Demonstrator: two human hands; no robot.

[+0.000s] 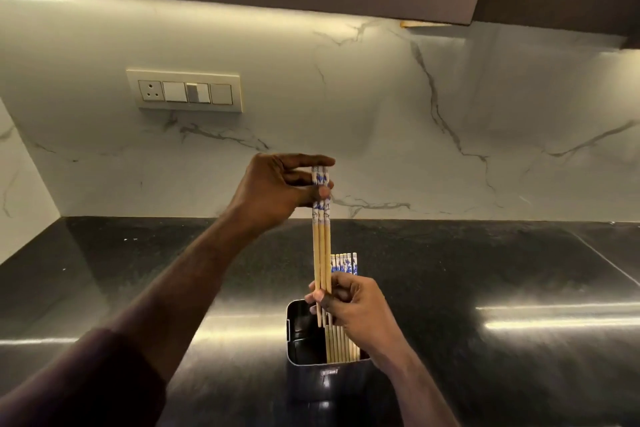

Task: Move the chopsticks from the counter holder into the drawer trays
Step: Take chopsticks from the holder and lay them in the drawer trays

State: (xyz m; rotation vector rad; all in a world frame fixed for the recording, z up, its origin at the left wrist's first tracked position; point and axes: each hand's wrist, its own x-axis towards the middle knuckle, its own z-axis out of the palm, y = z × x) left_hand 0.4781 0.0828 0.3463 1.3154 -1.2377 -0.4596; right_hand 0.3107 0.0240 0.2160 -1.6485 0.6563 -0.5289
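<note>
Wooden chopsticks [321,246] pinched by both hands, tips hiding inside holder [325,378].

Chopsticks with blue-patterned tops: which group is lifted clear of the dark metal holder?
The three wooden chopsticks gripped by both hands; the other chopsticks stand inside the holder.

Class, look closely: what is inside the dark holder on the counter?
Inside the holder, a row of chopsticks stands along its right side; its left side looks dark. The right hand covers their middles.
</note>
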